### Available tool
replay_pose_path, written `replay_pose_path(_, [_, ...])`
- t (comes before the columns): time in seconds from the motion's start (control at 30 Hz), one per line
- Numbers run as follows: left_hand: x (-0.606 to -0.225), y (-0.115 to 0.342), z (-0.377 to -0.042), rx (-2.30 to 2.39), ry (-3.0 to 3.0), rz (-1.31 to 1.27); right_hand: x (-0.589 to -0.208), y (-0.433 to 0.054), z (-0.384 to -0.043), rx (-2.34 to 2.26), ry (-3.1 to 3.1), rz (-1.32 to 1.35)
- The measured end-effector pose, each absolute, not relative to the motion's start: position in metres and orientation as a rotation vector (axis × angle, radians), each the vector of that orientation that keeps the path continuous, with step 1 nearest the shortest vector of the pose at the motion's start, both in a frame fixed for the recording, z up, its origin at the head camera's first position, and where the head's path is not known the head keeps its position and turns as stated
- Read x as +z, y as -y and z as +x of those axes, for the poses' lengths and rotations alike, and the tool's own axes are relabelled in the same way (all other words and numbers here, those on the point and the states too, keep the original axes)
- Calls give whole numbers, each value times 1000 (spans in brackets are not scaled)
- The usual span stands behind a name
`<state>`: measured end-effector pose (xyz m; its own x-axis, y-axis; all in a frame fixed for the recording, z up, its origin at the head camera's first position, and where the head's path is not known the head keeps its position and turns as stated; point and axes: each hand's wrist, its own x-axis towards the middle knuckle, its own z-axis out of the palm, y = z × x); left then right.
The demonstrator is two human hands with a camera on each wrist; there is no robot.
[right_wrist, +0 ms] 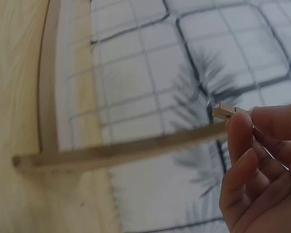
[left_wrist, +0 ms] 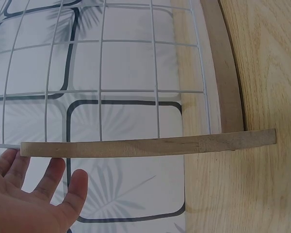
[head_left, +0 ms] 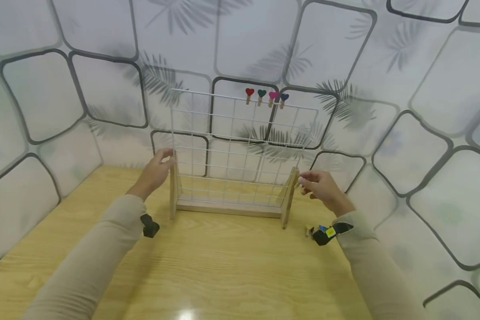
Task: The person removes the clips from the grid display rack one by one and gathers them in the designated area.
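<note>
A white wire grid rack (head_left: 232, 153) with wooden side posts stands upright on the table. My left hand (head_left: 156, 171) holds the rack at the top of its left post, thumb and fingers on either side of the grid's edge in the left wrist view. Between thumb and forefinger, my right hand (head_left: 322, 189) pinches a small wooden clothespin (right_wrist: 224, 111), close beside the top of the right post (head_left: 290, 195). Several clothespins with hearts, a red one (head_left: 250, 94), a green one (head_left: 262, 95), a pink one (head_left: 272, 98) and a dark blue one (head_left: 284, 99), are clipped along the grid's top wire.
The light wood table (head_left: 224, 266) extends toward me in front of the rack. Patterned wall covering (head_left: 248, 53) rises behind it and on both sides. A small wooden piece (head_left: 307, 231) lies on the table beside the camera (head_left: 324, 236) on my right wrist.
</note>
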<state>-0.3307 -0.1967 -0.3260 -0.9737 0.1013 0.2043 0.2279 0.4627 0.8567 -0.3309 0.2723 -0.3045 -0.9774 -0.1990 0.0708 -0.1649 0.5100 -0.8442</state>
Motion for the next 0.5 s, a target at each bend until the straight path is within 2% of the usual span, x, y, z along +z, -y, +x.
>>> replay_pose_path(0.5, [-327,195,-330,-1577,2555,-296,-386,-353,-309,-1623,-2636,-7])
